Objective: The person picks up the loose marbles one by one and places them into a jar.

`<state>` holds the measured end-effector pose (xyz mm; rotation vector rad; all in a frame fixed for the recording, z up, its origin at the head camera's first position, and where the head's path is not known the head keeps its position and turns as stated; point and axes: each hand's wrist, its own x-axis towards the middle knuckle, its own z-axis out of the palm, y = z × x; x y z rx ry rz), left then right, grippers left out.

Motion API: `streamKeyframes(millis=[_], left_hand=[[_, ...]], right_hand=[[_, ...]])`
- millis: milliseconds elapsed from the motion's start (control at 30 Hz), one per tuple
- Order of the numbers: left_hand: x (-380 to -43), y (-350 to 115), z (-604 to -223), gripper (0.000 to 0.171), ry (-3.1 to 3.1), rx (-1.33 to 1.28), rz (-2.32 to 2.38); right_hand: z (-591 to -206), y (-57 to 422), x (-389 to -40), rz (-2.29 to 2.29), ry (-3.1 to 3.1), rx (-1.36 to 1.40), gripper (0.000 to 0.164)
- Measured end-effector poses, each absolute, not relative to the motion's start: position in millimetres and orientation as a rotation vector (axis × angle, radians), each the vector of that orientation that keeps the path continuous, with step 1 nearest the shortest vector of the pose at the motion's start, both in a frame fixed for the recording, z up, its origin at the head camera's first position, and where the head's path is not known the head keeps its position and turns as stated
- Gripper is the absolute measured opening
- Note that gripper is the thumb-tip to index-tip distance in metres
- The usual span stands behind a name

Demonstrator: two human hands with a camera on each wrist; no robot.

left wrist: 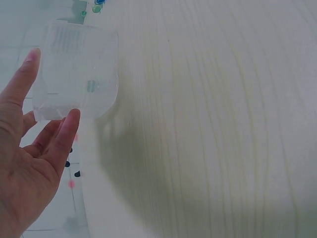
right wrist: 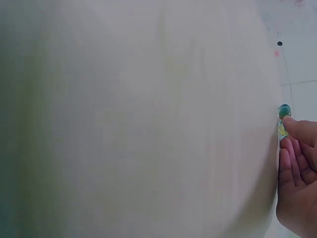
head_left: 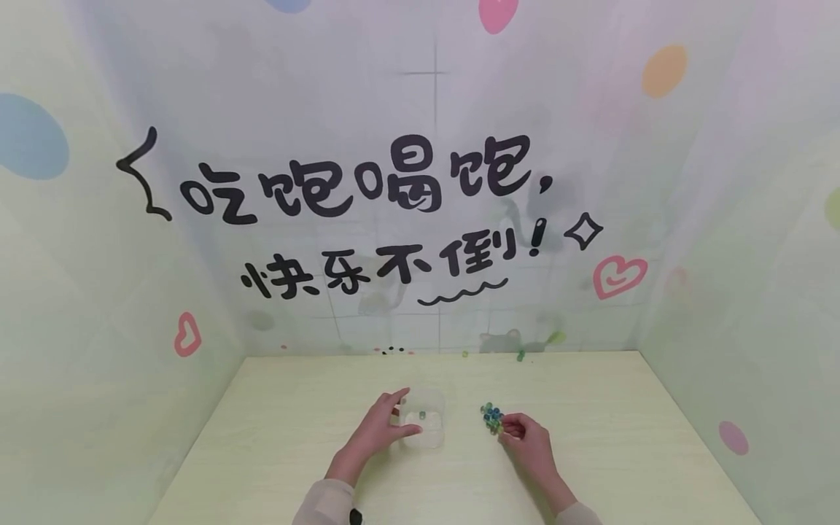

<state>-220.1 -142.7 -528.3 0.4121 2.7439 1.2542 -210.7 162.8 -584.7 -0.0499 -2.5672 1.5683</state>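
Head view: my left hand (head_left: 377, 429) clamps the clear container (head_left: 431, 437); my right hand (head_left: 531, 443), grip impossible to tell, could nudge the round marbles (head_left: 491, 415) and send them rolling.

- Seemingly a small, three-sided booth (head_left: 85, 240);
- pale, sheet-like walls (head_left: 354, 87), printed with coloured dots (head_left: 664, 71), pink hearts (head_left: 617, 278) and black Chinese lettering (head_left: 405, 266);
- wood-grain tabletop (head_left: 289, 415) spanning the space between the walls.

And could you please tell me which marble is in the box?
It's the greenish marble inside the clear box; the piled marbles lie outside it, on the table, by the right hand.
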Motion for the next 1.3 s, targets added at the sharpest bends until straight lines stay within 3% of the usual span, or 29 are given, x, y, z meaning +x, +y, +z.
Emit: streamKeyframes(millis=[1300], left_hand=[[-219.9, -142.5, -528.1, 0.081, 2.741, 0.399, 1.256]], right_hand=[[-585.6, 161.4, -214.7, 1.47, -2.618, -0.111, 0.015]])
